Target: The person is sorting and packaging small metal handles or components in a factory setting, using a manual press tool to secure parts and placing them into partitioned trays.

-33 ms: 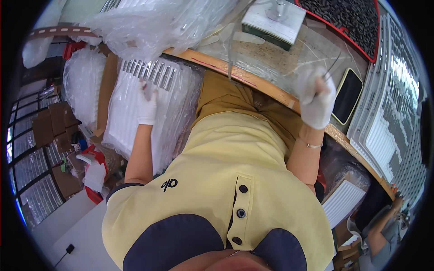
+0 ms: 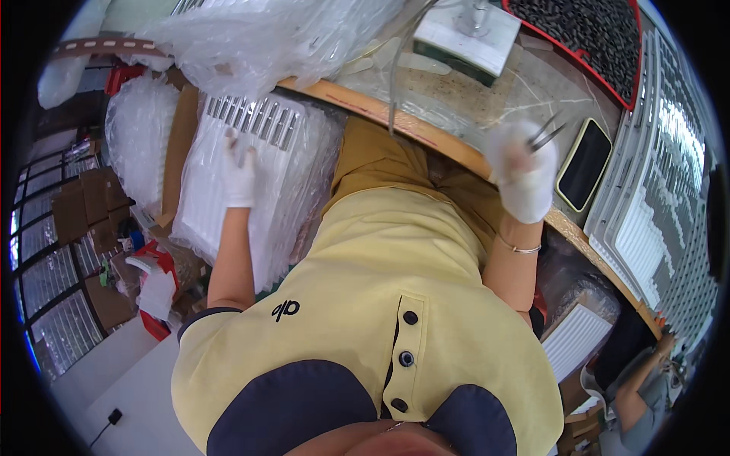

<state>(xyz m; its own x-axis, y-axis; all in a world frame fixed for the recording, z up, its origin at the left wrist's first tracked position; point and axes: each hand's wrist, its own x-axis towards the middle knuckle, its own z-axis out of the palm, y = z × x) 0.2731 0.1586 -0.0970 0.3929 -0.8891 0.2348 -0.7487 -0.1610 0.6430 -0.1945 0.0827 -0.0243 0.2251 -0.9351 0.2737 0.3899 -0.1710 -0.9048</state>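
My left hand, in a white glove with bare fingertips, rests over a white ribbed tray. Its fingers are apart and nothing shows between them. A row of shiny metal tubes lies side by side at the tray's far end, just beyond those fingertips. In my right hand, gloved in white too, is a pair of metal tweezers; their two thin prongs point up and to the right. The right hand is above the wooden bench edge, and its fingers are slightly blurred.
On the bench stand a white-topped block, a red bin of small black pieces and a phone. White racks line the right side. Plastic wrap covers the far left. Another person's arm shows lower right.
My left hand has shifted a little to the left over the tray. My right hand has turned, and the tweezers' two prongs now show apart.
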